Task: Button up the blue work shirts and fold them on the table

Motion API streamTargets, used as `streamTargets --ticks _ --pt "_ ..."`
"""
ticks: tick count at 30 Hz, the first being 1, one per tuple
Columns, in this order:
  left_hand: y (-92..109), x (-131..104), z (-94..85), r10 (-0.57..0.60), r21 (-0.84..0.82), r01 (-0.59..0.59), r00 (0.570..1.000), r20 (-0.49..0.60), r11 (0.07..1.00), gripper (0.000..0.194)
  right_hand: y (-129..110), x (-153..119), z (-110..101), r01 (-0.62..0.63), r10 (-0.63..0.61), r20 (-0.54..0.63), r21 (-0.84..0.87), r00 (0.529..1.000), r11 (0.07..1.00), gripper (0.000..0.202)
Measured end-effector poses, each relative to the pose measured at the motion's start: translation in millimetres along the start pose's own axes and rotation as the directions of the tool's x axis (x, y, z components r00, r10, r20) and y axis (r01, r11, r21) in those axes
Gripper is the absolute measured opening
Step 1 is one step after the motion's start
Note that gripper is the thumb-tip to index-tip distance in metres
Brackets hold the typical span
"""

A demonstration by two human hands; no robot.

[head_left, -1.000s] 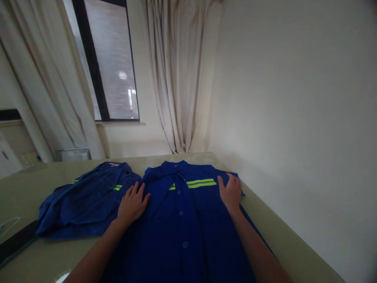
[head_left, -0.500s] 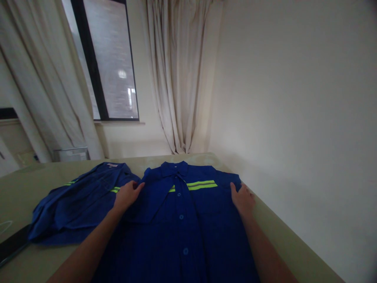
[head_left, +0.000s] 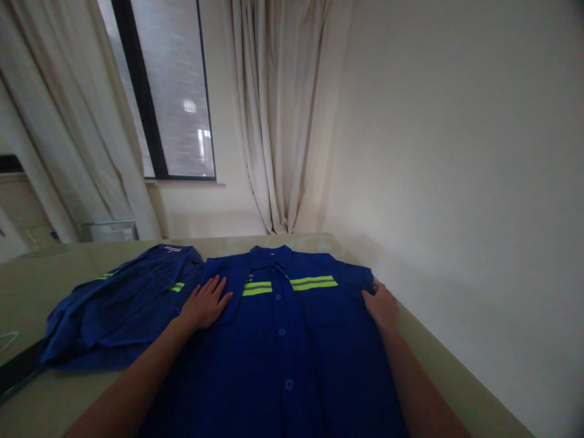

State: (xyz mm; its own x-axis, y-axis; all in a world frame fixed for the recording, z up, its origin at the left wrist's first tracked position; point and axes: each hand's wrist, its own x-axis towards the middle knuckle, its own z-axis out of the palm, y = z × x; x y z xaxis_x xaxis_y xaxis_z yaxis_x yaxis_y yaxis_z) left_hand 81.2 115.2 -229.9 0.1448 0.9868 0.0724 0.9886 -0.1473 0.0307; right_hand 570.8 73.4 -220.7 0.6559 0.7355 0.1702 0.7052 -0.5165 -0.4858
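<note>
A blue work shirt (head_left: 269, 359) lies front up on the table, with its collar at the far end, buttons down the middle and yellow-green reflective bands across the chest. My left hand (head_left: 210, 303) rests flat with spread fingers on its left side, over the folded-in left sleeve. At the opposite shoulder, my right hand (head_left: 382, 306) pinches the sleeve edge, its thumb on top; part of the fingers is hidden. Left of my left hand lies a second blue work garment (head_left: 118, 304), crumpled, with similar bands and a pale label.
The greenish table (head_left: 456, 371) runs along a plain wall (head_left: 456, 182) on the right. A dark flat device (head_left: 18, 371) and a white cable lie at the left edge. Curtains (head_left: 278, 121) hang beside a window behind the table, near a framed object (head_left: 109, 230).
My left hand has let go of the shirt's left edge and now lies flat. The left side's flap has folded outward, showing more of the left band. My right hand has barely moved.
</note>
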Motion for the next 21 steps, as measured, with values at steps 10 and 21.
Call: streamTargets --ticks 10,21 --pt "174.1 -51.4 -7.5 0.327 -0.244 -0.335 0.942 -0.073 0.910 0.071 2.6 7.1 -1.6 -0.028 0.027 -0.018 -0.046 0.999 0.999 0.051" --pt "167.9 -54.7 -4.6 0.492 -0.323 -0.494 0.865 -0.097 0.807 0.055 -67.4 -19.1 -20.1 0.692 -0.695 -0.081 0.232 0.714 0.684 0.052"
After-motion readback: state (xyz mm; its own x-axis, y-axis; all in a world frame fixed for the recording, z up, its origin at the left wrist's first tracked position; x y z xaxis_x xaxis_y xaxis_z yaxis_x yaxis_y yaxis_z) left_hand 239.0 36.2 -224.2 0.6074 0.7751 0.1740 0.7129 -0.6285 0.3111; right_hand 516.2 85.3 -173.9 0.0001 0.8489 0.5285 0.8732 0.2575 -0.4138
